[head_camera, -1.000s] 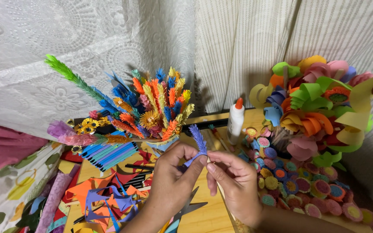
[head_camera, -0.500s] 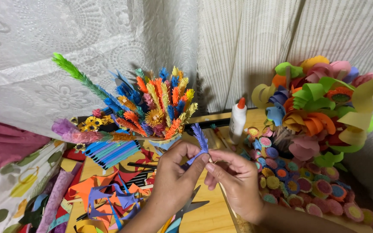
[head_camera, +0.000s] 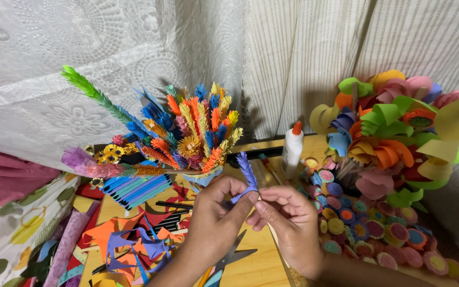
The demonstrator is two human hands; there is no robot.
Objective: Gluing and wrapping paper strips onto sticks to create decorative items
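Observation:
Both of my hands meet over the wooden board (head_camera: 261, 268). My left hand (head_camera: 216, 212) pinches the lower end of a fringed blue-purple paper strip (head_camera: 247, 172), which sticks up from my fingers like a small feather. My right hand (head_camera: 288, 223) pinches the same strip's end from the right, with fingertips touching the left hand's. Just behind the strip stands a cup of many fringed paper spikes (head_camera: 192, 133) in blue, orange, yellow and green.
A white glue bottle (head_camera: 292, 149) with an orange cap stands at the back. Rolled paper flowers (head_camera: 394, 127) and several small paper discs (head_camera: 357, 223) fill the right. Scissors (head_camera: 229, 260) and cut paper scraps (head_camera: 128, 239) lie below my hands. A curtain hangs behind.
My fingers have worked along the blue strip's base and shifted slightly; the strip stays upright between both hands. The view has dipped a little.

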